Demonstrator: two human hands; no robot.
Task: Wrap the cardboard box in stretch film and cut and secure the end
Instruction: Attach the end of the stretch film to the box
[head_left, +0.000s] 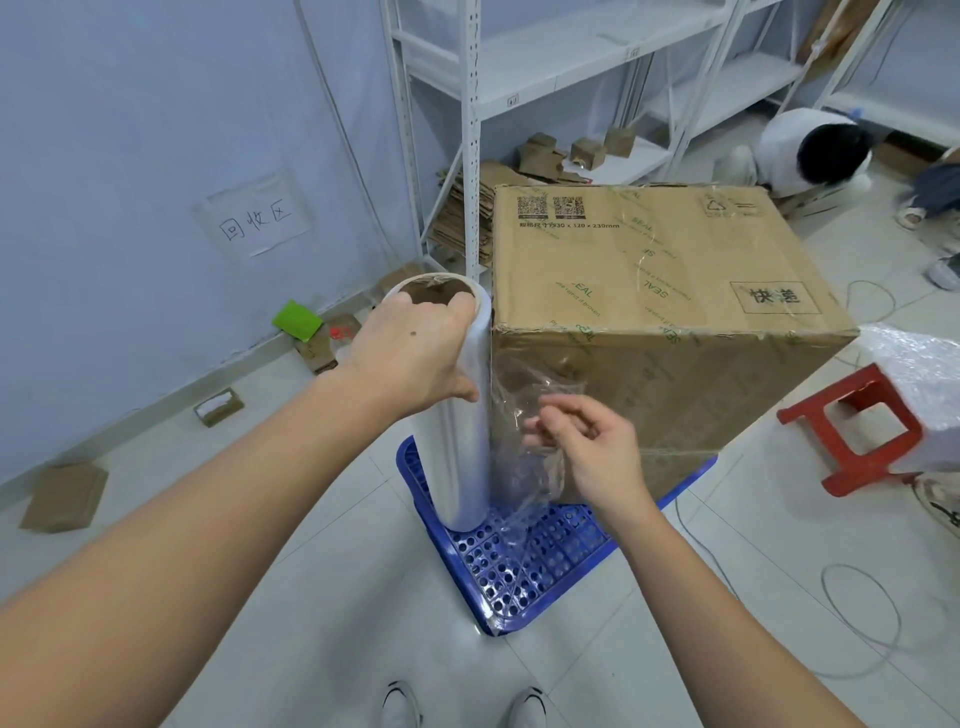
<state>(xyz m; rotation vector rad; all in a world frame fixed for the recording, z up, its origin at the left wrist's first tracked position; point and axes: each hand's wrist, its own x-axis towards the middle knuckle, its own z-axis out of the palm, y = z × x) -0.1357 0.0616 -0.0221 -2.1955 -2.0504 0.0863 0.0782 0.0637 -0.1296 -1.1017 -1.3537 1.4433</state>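
**Starting the film on the box corner**

On the grey tiled floor (675, 597) of a stockroom, the cardboard box (670, 332) sat on a blue pallet (524, 566). Our left hand (415, 358) gripped the top of the upright film roll (465, 447), standing just beside the box's near corner. Our right hand (587, 441) seemed to pinch the crumpled loose film end (519, 415). We judged it best to flatten that end against the box before walking the roll round.

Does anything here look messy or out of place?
Yes. Small flattened boxes and a green scrap lie scattered along the wall, and loose cable loops over the floor. The stretch film end is crumpled.
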